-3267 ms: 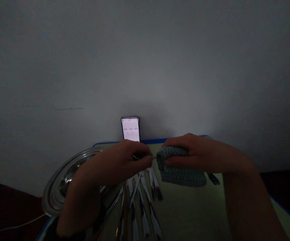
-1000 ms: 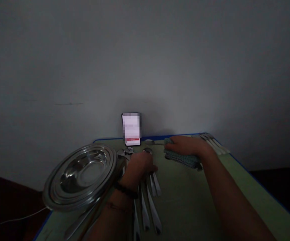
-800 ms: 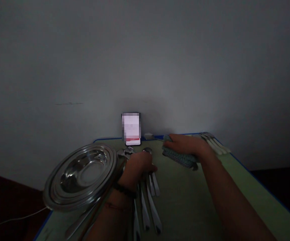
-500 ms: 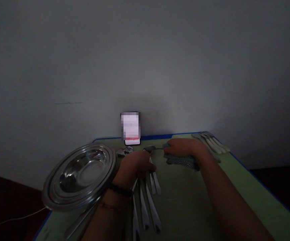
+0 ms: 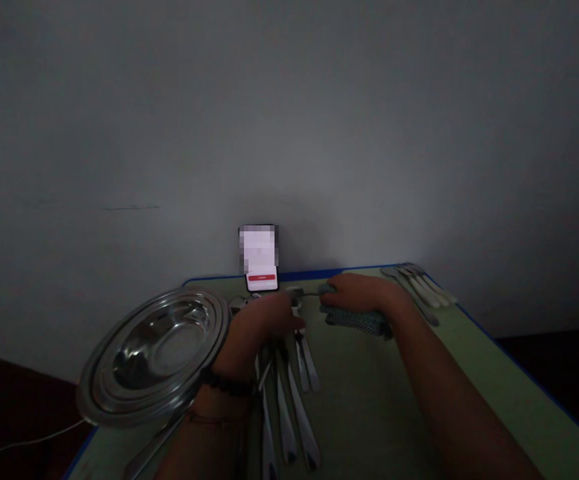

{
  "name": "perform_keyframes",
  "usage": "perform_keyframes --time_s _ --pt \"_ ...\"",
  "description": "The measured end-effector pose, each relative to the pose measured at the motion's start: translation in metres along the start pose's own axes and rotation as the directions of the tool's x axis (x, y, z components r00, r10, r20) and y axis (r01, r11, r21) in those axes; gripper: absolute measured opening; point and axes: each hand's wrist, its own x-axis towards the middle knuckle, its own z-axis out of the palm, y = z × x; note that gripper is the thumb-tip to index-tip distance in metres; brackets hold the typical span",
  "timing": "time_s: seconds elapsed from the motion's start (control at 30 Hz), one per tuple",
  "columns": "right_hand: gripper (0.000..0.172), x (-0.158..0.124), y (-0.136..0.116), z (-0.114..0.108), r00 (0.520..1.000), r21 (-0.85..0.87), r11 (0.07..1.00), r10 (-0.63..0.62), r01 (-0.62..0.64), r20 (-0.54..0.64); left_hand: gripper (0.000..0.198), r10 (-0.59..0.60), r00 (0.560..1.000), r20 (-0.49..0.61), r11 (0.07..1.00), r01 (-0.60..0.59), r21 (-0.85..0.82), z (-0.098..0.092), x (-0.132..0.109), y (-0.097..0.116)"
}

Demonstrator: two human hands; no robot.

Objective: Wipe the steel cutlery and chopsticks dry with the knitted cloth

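Note:
My right hand [image 5: 358, 293] is closed around a folded grey-green cloth [image 5: 357, 323] over the table. The thin handle of a spoon [image 5: 311, 294] runs leftward out of the cloth. Close to that spoon's bowl is my left hand [image 5: 267, 317], thumb sticking out; its fingers are blurred, and whether they grip the spoon cannot be made out. Beneath and in front of the left hand lie several pieces of cutlery, their metal handles [image 5: 285, 427] pointing toward me. Two shorter handles [image 5: 306, 363] lie just right of them. The hand hides part of this cutlery.
Shiny steel bowls or plates [image 5: 97, 373], stacked, stand at the left edge of the green table [image 5: 369, 413]. A phone [image 5: 261, 257] leans on the wall behind. Several forks [image 5: 427, 290] lie at the back right. Another handle [image 5: 152, 450] pokes out below the stack.
My left hand has shifted slightly left and up and is more blurred. The right hand keeps the cloth around the spoon's handle, nearly unmoved. The whole view has drifted a little.

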Motion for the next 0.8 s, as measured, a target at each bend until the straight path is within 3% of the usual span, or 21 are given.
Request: perform_keyframes --time_s 0.13,0.27,0.37,0.47,0.6,0.8 --pt "0.040 -0.005 0.008 -0.006 0.997 0.075 0.996 -0.054 0.057 -0.048 0.037 -0.050 0.993 -0.108 0.998 0.053 0.024 -0.012 -0.010 -0.002" --pt "0.039 -0.021 0.009 -0.018 0.987 0.137 0.984 -0.100 0.117 -0.122 0.061 -0.094 0.977 -0.190 0.995 0.089 -0.034 -0.020 -0.020 -0.008" --pt "0.036 -0.035 0.006 -0.027 0.968 0.209 0.949 -0.208 0.234 -0.140 0.077 -0.071 0.957 -0.281 0.993 0.042 -0.107 -0.027 -0.027 -0.008" --pt "0.033 -0.046 0.001 -0.033 0.942 0.281 0.902 -0.292 0.328 -0.163 0.053 0.079 0.932 -0.355 0.985 -0.127 -0.114 -0.035 -0.036 -0.002" --pt "0.031 -0.053 -0.004 -0.036 0.927 0.365 0.852 -0.340 0.375 -0.157 0.019 0.213 0.926 -0.312 0.964 -0.251 -0.089 -0.043 -0.053 0.011" --pt "0.033 -0.053 -0.013 -0.035 0.908 0.317 0.851 -0.384 0.419 -0.169 0.014 0.260 0.896 -0.359 0.958 -0.286 -0.020 -0.047 -0.070 0.026"
